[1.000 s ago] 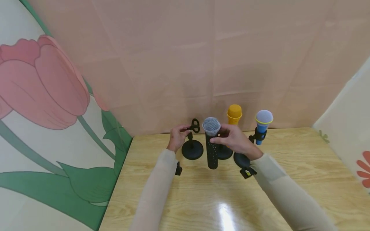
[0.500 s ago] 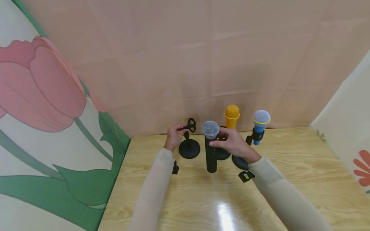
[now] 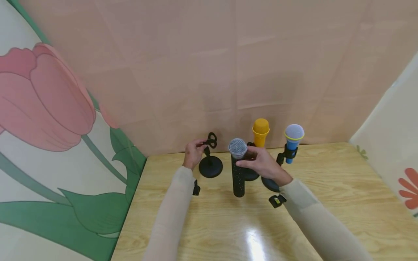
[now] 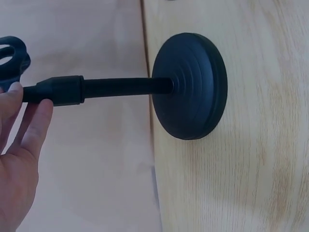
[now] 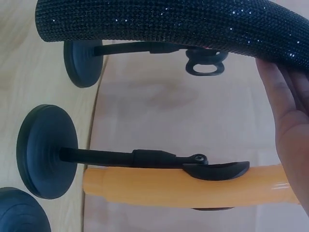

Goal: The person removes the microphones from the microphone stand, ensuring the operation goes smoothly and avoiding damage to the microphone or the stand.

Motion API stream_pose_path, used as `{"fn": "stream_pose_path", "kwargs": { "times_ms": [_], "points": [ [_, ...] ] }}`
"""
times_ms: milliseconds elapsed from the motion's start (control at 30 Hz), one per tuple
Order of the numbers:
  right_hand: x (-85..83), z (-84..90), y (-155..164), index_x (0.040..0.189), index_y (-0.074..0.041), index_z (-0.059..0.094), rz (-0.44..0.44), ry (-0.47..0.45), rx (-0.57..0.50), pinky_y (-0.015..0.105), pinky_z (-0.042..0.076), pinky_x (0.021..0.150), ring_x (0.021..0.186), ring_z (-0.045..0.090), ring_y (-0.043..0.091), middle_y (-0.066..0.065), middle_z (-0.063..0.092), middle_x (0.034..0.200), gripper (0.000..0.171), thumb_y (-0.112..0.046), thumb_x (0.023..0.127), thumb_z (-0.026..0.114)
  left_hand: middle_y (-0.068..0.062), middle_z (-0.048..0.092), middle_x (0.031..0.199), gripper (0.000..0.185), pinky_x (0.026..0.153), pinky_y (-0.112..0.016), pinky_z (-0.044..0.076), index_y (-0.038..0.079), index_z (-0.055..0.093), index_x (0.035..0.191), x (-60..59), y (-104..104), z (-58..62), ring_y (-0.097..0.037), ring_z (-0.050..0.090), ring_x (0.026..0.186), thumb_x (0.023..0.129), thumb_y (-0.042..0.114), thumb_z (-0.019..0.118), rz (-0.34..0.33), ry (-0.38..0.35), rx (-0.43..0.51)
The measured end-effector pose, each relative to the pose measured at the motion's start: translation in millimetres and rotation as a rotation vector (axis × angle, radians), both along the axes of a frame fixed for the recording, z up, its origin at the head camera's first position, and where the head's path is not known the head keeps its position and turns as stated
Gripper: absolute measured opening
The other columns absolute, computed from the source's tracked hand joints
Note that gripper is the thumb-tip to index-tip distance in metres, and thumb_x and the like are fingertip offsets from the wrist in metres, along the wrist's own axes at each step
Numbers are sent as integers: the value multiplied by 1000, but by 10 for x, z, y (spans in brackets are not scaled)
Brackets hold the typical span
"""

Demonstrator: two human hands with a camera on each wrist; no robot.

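In the head view my left hand point(image 3: 193, 154) pinches the top of a black desk microphone stand point(image 3: 210, 167), just below its ring-shaped clip. The left wrist view shows thumb and fingers on the stand's neck point(image 4: 60, 91), and its round base point(image 4: 188, 87) down at the wooden table. My right hand point(image 3: 263, 165) grips a microphone point(image 3: 238, 177) below its silver mesh head, holding it upright to the right of that stand. Its dark, glittering handle point(image 5: 159, 21) crosses the top of the right wrist view. No microphone sits in the left stand's clip point(image 3: 212, 140).
Behind my right hand, a yellow microphone point(image 3: 260, 128) stands in a second black stand. Farther right, a blue microphone point(image 3: 294, 136) with a pale head is clipped in another. A pink-beige covered wall point(image 3: 183, 90) rises at the table's point(image 3: 209, 224) back edge.
The head view has shifted slightly. The microphone in my right hand has come a little lower and nearer. The stand in my left hand has moved slightly left, away from the yellow microphone.
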State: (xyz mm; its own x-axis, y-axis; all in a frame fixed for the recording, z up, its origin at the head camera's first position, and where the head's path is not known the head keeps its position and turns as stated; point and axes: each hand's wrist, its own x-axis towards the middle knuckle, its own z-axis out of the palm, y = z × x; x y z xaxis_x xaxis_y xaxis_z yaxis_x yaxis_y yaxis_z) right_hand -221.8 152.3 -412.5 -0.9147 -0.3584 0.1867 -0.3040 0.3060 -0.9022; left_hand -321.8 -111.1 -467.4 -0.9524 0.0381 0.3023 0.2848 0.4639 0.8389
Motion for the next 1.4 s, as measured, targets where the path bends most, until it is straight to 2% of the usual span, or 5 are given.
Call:
{"fn": "stream_pose_path", "kwargs": {
  "times_ms": [400,733,967,1167,1400],
  "points": [
    [-47,-163,-13,130,4,61,-42,-22,-5,44,54,93,109,66,31,19,67,124,49,-18,89,77,-13,72,109,21,75,-33,59,5,75,114,-16,-2,58,-26,70,99,94,3,69,67,-23,-82],
    [-108,-304,-47,122,3,66,-63,-82,-12,40,56,90,104,66,27,15,70,116,42,-22,89,78,-11,71,113,22,77,-33,58,8,75,116,-58,23,82,-28,69,103,96,6,67,120,-83,-113],
    [-156,-408,-76,121,1,67,-72,-104,2,42,55,90,101,67,25,14,71,114,43,-25,89,78,-12,72,113,21,87,-36,57,7,76,114,-98,39,92,-29,68,106,96,6,67,140,-49,-126],
    [-169,-504,-91,125,0,66,-55,-136,-10,43,55,92,105,66,26,14,70,118,47,-29,90,77,-12,73,112,19,88,-35,57,6,76,113,-115,39,105,-27,70,103,95,5,67,151,2,-166],
    [-170,-607,-132,125,0,66,-48,-145,-16,42,55,91,104,67,26,14,70,119,47,-28,90,77,-13,73,113,21,85,-35,58,5,76,113,-128,58,119,-29,70,104,95,2,67,156,-27,-137]
  ]
}}
